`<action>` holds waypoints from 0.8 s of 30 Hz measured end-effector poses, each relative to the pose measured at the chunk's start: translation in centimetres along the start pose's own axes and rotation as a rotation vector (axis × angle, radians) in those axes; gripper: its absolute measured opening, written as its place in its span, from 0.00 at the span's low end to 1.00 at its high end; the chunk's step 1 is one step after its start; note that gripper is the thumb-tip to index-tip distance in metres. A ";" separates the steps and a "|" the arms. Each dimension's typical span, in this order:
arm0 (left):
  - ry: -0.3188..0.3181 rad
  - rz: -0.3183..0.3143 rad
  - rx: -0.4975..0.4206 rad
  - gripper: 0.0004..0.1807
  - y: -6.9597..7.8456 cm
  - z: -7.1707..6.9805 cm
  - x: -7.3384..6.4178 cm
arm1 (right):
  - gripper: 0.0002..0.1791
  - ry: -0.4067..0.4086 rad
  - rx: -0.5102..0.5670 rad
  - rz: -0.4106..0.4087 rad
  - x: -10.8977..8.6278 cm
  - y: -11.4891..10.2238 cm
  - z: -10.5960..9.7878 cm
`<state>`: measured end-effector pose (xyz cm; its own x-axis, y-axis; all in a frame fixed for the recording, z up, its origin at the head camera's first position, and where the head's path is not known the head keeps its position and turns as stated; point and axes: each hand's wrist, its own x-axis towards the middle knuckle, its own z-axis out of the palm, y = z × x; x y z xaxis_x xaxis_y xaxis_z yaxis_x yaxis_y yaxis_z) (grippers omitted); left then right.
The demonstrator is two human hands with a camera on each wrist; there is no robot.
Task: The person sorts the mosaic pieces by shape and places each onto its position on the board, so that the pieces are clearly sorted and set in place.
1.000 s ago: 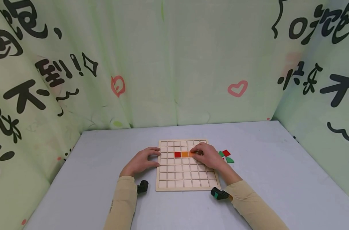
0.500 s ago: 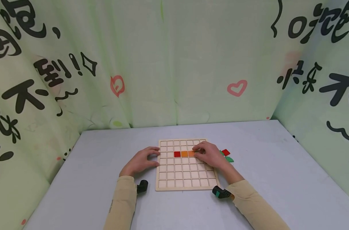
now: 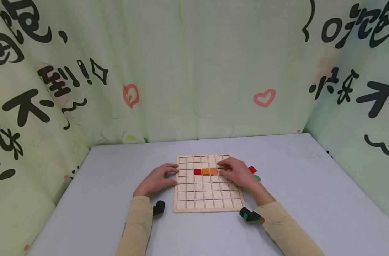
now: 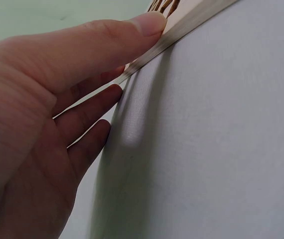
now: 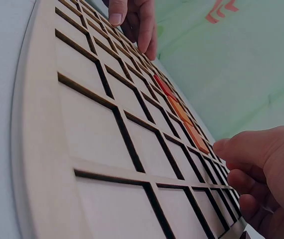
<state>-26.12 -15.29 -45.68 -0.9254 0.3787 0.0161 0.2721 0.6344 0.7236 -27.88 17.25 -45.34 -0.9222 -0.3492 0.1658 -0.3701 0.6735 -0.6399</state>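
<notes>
A wooden grid board point(image 3: 208, 210) lies on the table with three square tiles side by side in one row: a red tile point(image 3: 197, 171), an orange tile point(image 3: 205, 171) and another orange tile point(image 3: 213, 171). My left hand point(image 3: 157, 179) rests at the board's left edge, its thumb point(image 4: 142, 26) at the rim and its fingers extended. Over the board's right part hovers my right hand point(image 3: 237, 173), just right of the last orange tile. In the right wrist view its fingers point(image 5: 244, 147) bend loosely, with nothing seen between them.
Beyond the board's right edge lie a red piece point(image 3: 252, 169) and a green piece point(image 3: 256, 177), partly behind the right hand. The white table point(image 3: 117, 156) extends to a printed green curtain point(image 3: 226, 71) at the back and sides.
My right hand has drawn a little to the right, away from the last orange tile, which now shows whole in its cell. The left hand has stayed at the board's edge.
</notes>
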 end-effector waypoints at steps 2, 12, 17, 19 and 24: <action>0.001 0.001 0.000 0.24 0.0 0.0 0.0 | 0.15 0.009 0.007 -0.002 -0.2 0.1 -0.3; 0.004 0.009 0.006 0.24 0.2 0.0 -0.1 | 0.17 0.033 0.018 0.069 -1.3 1.5 -2.5; 0.007 0.017 0.006 0.23 0.2 0.0 -0.2 | 0.19 0.043 -0.012 0.137 -1.9 2.4 -3.9; 0.005 0.008 0.003 0.23 0.2 0.0 -0.2 | 0.19 0.055 -0.030 0.138 -2.2 2.8 -4.4; 0.001 0.000 -0.002 0.23 0.3 -0.1 -0.2 | 0.20 0.068 -0.059 0.157 -3.1 3.7 -5.6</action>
<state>-25.89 -15.24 -45.39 -0.9256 0.3782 0.0167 0.2717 0.6330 0.7249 -27.00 24.46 -44.01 -0.9738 -0.1935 0.1193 -0.2254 0.7541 -0.6169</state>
